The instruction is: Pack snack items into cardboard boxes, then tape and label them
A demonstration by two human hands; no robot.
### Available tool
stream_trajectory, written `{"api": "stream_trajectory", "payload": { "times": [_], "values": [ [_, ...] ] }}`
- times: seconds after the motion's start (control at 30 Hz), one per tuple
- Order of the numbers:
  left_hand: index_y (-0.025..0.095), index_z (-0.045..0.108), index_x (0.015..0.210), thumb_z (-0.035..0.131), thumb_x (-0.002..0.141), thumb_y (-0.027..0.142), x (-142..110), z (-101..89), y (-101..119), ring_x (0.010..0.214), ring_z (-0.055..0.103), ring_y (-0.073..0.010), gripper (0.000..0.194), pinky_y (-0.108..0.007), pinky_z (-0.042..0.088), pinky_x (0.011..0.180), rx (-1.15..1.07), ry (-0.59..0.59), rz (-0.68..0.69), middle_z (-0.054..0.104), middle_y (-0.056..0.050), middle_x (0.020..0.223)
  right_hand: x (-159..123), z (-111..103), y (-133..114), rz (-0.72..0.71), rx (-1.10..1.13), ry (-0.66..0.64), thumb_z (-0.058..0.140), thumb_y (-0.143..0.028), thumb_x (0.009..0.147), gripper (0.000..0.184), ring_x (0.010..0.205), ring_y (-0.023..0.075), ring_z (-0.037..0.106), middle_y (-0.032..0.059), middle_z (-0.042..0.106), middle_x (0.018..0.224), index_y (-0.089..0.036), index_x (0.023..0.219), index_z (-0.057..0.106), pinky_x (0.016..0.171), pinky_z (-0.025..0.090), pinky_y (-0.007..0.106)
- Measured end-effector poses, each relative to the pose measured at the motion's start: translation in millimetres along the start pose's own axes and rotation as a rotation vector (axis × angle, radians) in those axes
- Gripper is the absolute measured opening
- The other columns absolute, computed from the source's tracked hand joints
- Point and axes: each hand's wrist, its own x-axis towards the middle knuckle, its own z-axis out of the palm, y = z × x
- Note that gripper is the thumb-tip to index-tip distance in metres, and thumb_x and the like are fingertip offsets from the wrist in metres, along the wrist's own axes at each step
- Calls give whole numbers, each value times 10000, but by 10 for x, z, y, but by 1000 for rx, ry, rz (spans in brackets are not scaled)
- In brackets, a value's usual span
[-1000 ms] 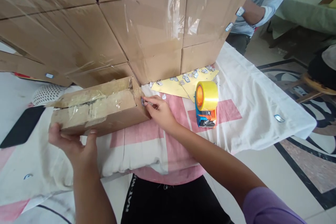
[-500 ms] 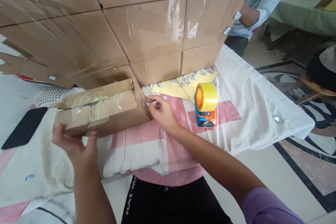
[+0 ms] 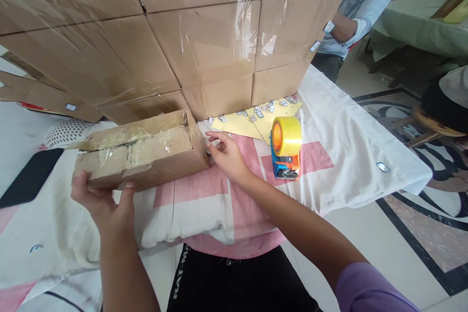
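A long brown cardboard box (image 3: 164, 163) lies on the cloth, its top seam covered with wrinkled, peeling tape. My left hand (image 3: 106, 200) grips its near left end, thumb and fingers spread along the lower edge. Just off the right end of the box is my right hand (image 3: 224, 153). Its index finger is extended, while the thumb and other fingers curl together. A small greyish sticker (image 3: 208, 151) shows at the thumb tip, partly hidden. Right of this hand a yellow tape roll (image 3: 288, 136) rests in a blue and orange tape dispenser (image 3: 287, 168).
Taped cardboard boxes (image 3: 215, 44) rise behind the work. Yellow paper (image 3: 237, 126) with small stickers lies at their foot. A black phone (image 3: 31, 175) is at the left. Another person's sleeve (image 3: 369, 5) shows at the far right, and a stool (image 3: 431, 124) stands beyond the table.
The sticker that was on the box's right end no longer shows there. My right hand has drawn slightly away from that end. My left hand and the box stay in place.
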Motion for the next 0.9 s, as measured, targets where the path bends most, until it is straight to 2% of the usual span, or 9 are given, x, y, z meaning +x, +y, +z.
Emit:
{"api": "stream_trajectory", "payload": {
  "times": [0.1, 0.17, 0.27, 0.4, 0.47, 0.57, 0.73, 0.9],
  "values": [
    [378, 351, 1507, 750, 624, 104, -12, 0, -3, 1490, 367, -220, 1007, -440, 328, 1221, -3, 13, -18, 321, -47, 1600, 51, -72, 25, -52, -127, -11, 595, -180, 898, 241, 655, 101, 539, 33, 649, 1088, -209, 1105, 715, 658, 503, 267],
    [378, 352, 1502, 753, 625, 106, -20, 2, -1, 1467, 397, -224, 1002, -446, 333, 1219, 2, 20, -51, 333, -50, 1587, 75, -135, 27, -126, -311, -89, 625, -140, 875, 229, 800, 148, 595, 47, 645, 1072, -200, 1063, 742, 798, 526, 313],
    [363, 350, 1493, 771, 618, 132, -33, 3, -1, 1439, 428, -239, 998, -467, 339, 1215, 5, 38, -105, 350, -63, 1563, 76, -206, 2, -198, -634, -245, 702, -122, 823, 272, 1034, 232, 592, 80, 628, 1106, -198, 1074, 773, 969, 484, 391],
    [352, 342, 1492, 782, 607, 157, -45, 2, -17, 1454, 407, -253, 1007, -467, 358, 1200, 14, 46, -122, 326, -74, 1571, 74, -197, -8, -210, -849, -272, 624, -75, 855, 268, 1040, 266, 579, 90, 679, 1083, -191, 1033, 787, 943, 470, 400],
    [354, 340, 1492, 783, 600, 151, -47, 0, -27, 1460, 399, -249, 1016, -460, 353, 1205, 15, 41, -119, 309, -72, 1580, 97, -169, 16, -207, -823, -223, 581, -58, 880, 247, 1021, 266, 598, 93, 716, 1010, -169, 968, 783, 920, 473, 391],
    [350, 342, 1493, 778, 604, 143, -47, -2, -37, 1479, 378, -249, 1012, -451, 365, 1198, 11, 42, -111, 287, -75, 1601, 118, -130, 55, -189, -648, -132, 579, -65, 894, 224, 930, 229, 643, 67, 748, 950, -173, 960, 764, 839, 494, 349],
    [348, 335, 1506, 774, 611, 136, -43, 0, -24, 1492, 367, -249, 1019, -425, 393, 1170, 19, 33, -92, 314, -77, 1587, 8, -63, 34, -225, -367, -99, 601, -85, 879, 224, 803, 168, 656, 46, 748, 950, -181, 1001, 764, 752, 510, 294],
    [352, 342, 1483, 785, 608, 144, -32, 13, -13, 1491, 355, -243, 1003, -429, 372, 1182, -22, 39, -123, 294, -70, 1599, -85, 25, 43, -172, -204, -11, 600, -126, 881, 203, 741, 150, 625, 32, 728, 897, -190, 955, 778, 706, 511, 283]
  ]
}}
